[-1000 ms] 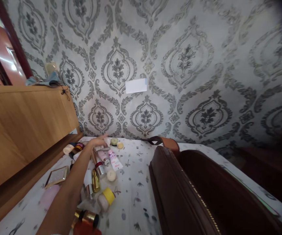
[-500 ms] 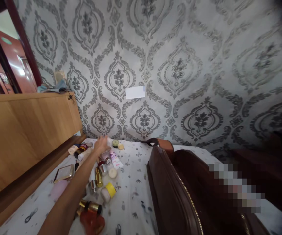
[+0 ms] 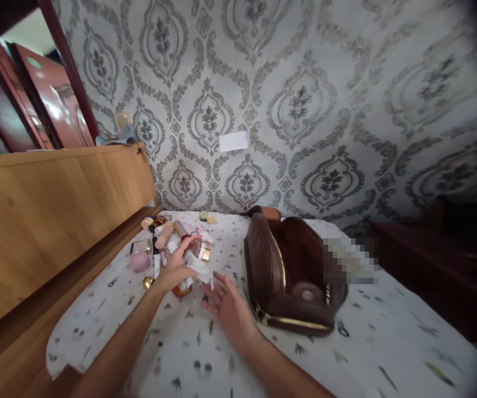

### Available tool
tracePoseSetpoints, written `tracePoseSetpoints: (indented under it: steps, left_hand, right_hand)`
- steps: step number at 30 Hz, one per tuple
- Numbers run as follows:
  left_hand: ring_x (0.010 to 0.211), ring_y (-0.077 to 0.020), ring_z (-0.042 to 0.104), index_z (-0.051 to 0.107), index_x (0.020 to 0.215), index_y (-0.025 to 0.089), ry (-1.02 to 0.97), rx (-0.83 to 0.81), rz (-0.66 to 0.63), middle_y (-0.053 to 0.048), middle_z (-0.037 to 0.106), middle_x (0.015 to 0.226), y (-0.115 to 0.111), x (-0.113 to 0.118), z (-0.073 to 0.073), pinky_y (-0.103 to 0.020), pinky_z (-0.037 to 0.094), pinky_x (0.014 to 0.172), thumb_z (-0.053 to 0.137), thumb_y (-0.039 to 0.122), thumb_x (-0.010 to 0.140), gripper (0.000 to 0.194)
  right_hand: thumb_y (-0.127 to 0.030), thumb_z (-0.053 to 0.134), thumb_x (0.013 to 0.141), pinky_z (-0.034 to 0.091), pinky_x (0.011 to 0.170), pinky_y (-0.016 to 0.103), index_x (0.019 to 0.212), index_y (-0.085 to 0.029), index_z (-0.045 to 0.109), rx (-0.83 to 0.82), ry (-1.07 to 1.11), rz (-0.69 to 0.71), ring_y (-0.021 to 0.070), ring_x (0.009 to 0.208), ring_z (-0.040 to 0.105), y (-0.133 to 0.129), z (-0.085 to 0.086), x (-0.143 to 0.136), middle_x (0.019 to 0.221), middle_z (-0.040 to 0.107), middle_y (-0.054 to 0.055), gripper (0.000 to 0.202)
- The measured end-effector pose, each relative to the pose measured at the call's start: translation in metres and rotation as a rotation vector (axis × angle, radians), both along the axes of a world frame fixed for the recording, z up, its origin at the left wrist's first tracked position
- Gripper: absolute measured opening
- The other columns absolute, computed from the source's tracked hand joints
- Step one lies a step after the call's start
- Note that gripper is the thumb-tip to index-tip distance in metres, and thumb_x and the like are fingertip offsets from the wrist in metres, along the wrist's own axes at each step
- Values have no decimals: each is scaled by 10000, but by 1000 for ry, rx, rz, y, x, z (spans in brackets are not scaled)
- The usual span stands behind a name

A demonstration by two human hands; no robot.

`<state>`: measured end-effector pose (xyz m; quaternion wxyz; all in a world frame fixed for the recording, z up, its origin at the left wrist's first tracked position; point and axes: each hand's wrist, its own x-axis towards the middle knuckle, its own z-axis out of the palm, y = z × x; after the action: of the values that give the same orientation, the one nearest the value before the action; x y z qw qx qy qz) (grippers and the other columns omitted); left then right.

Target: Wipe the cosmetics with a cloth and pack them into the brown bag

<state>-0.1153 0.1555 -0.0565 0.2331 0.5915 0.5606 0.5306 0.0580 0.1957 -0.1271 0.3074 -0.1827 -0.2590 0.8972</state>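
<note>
My left hand is closed on a crumpled white tissue, held over the right side of a group of cosmetics. A clear jar with a rose-gold band shows right at its fingertips; I cannot tell whether the fingers grip it too. Close by on the right, my right hand is open, fingers spread near the tissue's lower edge and apparently holding nothing. Partly hidden below the left hand is an orange-red item. Around it lie a pink ball-like piece, a beige tube and a gold-capped item.
A brown leather bag stands unzipped on the patterned white bed sheet, right of my hands. A wooden board borders the left side. At the back, two small round items lie near the papered wall.
My left hand has come back from the far end of the cosmetics, now with the white tissue. My right hand has entered view, and the view has shifted, showing more of the bag.
</note>
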Motion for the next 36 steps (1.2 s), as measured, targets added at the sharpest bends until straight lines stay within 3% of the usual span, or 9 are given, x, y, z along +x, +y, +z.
tracePoseSetpoints:
  steps: [2,5,10,13,20,25,28,32,36]
  left_hand:
    - [1258,-299,519,490,1363,215,-42,-8,-16,-90,587,1328,-11,15,-5,-388,399,1073,749,232,624,784]
    - [1227,-310,530,519,1330,207,-51,-19,-43,-93,602,1284,-18,33,-15,-396,399,1059,789,251,591,788]
    - [1161,-282,559,509,1329,221,-67,-81,-126,-76,591,1262,-24,55,-30,-362,419,1010,806,223,591,796]
    - [1134,-261,567,511,1287,224,-104,-46,-131,-61,607,1220,-28,61,-37,-350,422,993,731,202,633,691]
    - [1070,-229,576,534,1049,228,-151,11,-23,-51,619,1186,-30,62,-46,-312,453,915,629,211,684,378]
    - [885,-192,597,500,874,232,-186,37,127,-15,623,926,-24,56,-57,-282,486,790,537,263,782,103]
    - [849,-188,599,518,893,238,-181,35,211,-2,616,899,-20,52,-61,-277,493,766,516,270,790,108]
    - [976,-204,602,600,925,234,-155,44,298,-9,655,980,-19,46,-62,-295,466,891,470,232,770,203]
    - [918,-212,637,686,911,207,-153,-1,296,-28,715,959,-18,44,-66,-314,489,854,462,225,762,269]
  right_hand:
    - [-595,749,729,533,801,332,1048,-277,683,29,2,-24,199,947,656,7,9,7,932,731,17,455]
    - [-593,707,780,521,761,309,1043,-265,696,85,-6,-10,188,881,657,5,13,16,909,737,16,420]
    - [-475,804,722,489,666,279,975,-242,714,135,20,-53,192,813,671,-5,4,26,882,757,5,356]
    - [-380,849,684,496,683,264,974,-243,726,139,8,-81,163,789,670,-6,1,30,884,757,-17,344]
    - [-261,855,666,521,716,273,1034,-233,730,201,-11,-57,164,827,668,-6,3,30,958,751,11,390]
    - [-229,861,619,546,757,294,1024,-233,742,357,-18,-36,198,935,657,-8,0,26,1124,707,42,422]
    - [-182,852,632,552,776,287,1079,-237,719,407,-40,-20,190,948,659,-9,-4,24,1136,695,43,470]
    - [-121,853,624,575,752,305,1115,-245,684,386,-45,0,187,901,681,-10,-7,24,1011,709,28,534]
    - [-220,832,700,591,773,371,1134,-243,661,242,37,42,191,842,700,-11,-2,27,969,721,28,467]
